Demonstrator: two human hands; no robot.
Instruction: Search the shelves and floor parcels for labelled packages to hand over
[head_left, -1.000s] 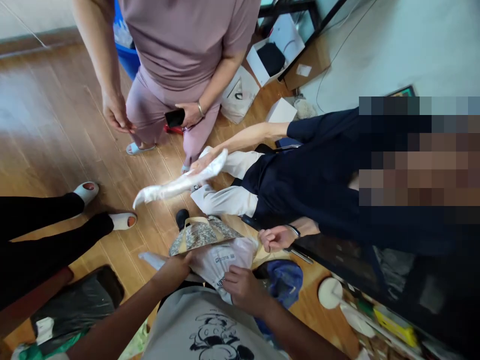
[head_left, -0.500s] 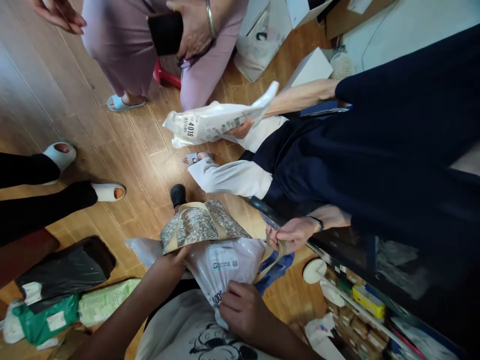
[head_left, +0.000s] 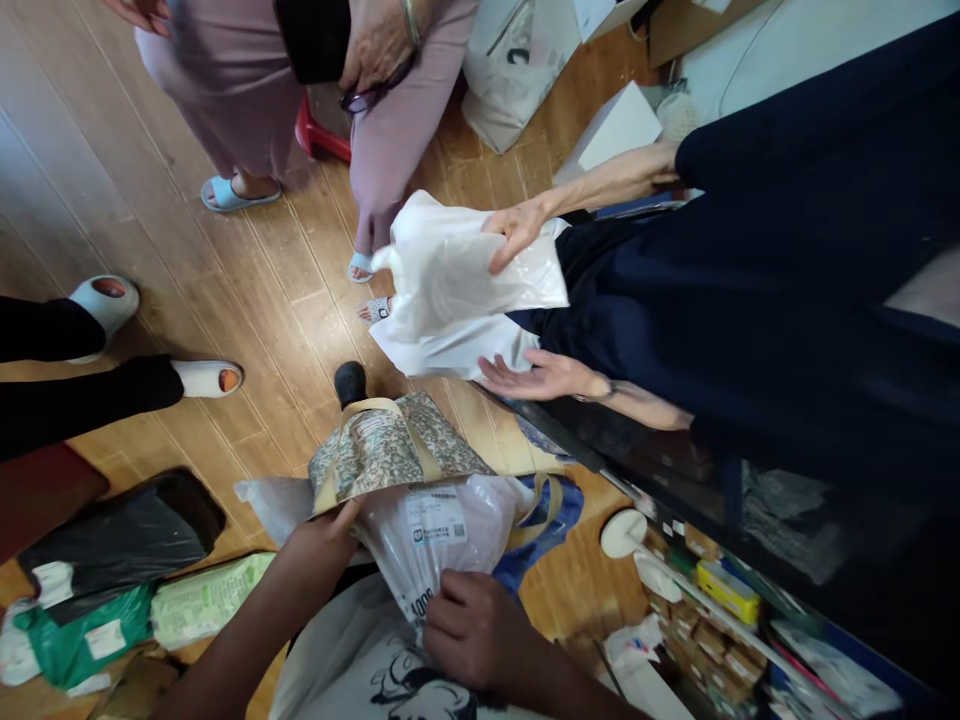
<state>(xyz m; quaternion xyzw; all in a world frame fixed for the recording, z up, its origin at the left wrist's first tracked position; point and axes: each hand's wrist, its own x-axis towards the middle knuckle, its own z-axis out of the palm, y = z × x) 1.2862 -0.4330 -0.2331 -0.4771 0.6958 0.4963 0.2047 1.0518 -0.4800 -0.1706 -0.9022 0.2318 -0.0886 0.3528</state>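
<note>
A patterned tote bag [head_left: 405,440] with beige straps sits open in front of me. My left hand [head_left: 330,540] is closed on its near rim. My right hand [head_left: 472,620] is closed on the lower end of a clear plastic packet [head_left: 435,530], which bears a printed label and large digits. The packet's upper part lies in the bag's mouth. Across from the bag, a person in a dark top grips a white plastic packet [head_left: 472,280] with one hand [head_left: 521,230]. That person's other hand [head_left: 544,375] is held open, palm up.
Black [head_left: 127,540], green [head_left: 90,630] and pale green [head_left: 210,605] packages lie on the floor at left. A seated person in pink trousers [head_left: 397,120] holds a phone [head_left: 313,40]. Slippered feet [head_left: 206,378] stand at left. Small boxes [head_left: 712,640] fill the lower right.
The other person has turned the white packet and lowered its near end. Their other hand has let go of the tote's strap and opened. My hands keep their holds.
</note>
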